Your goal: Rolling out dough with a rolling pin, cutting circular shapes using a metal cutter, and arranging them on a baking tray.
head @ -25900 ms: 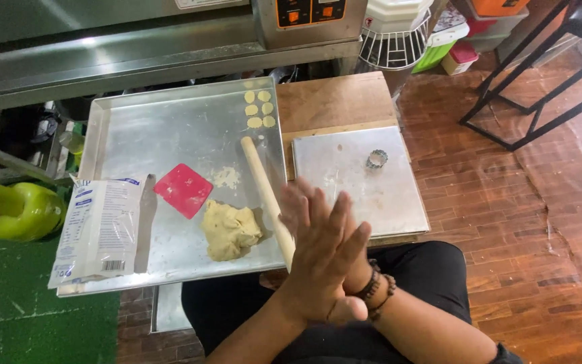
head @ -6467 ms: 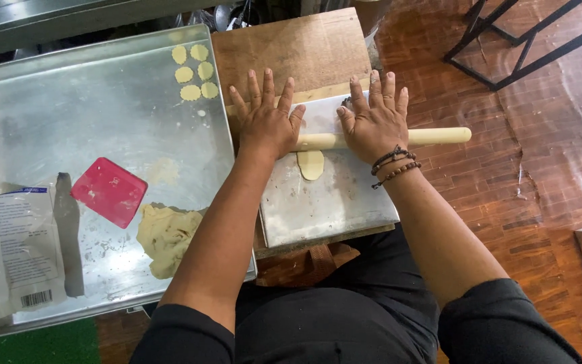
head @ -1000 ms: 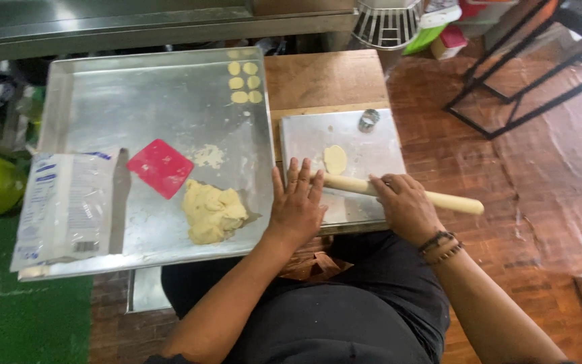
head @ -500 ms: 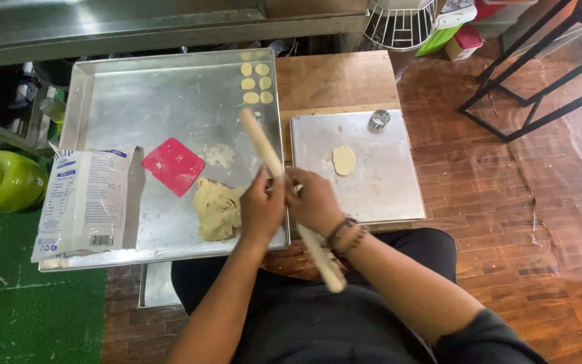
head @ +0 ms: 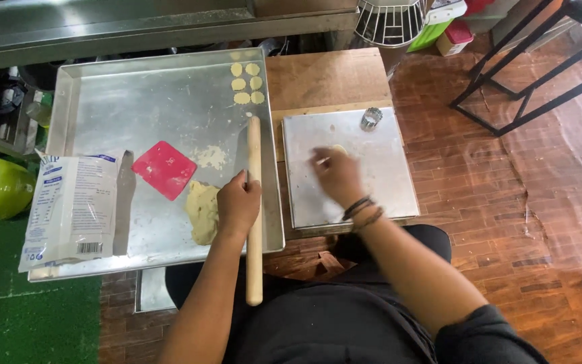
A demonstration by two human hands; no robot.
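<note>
- Right now the wooden rolling pin [head: 254, 202] lies lengthwise along the right rim of the big metal tray [head: 102, 101], its near end sticking out past the tray's front edge.
- Left hand [head: 238, 205] rests on the pin's middle, fingers curled around it in a hold.
- Right hand [head: 336, 176] is over the smaller square metal board [head: 385, 175], fingers drawn close together at a small flattened piece of dough [head: 339, 149]; the hand is blurred, so I cannot tell whether it actually pinches the piece.
- A lump of yellow dough [head: 201, 210] sits on the tray, just left of the left hand.
- A red plastic scraper [head: 164, 169] lies flat beside the lump, farther left.
- Six small dough rounds [head: 247, 83] are lined up in the tray's far right corner.
- A round metal cutter [head: 370, 118] stands near the board's far edge.
- A white flour bag [head: 71, 207] lies at the tray's left side.
</note>
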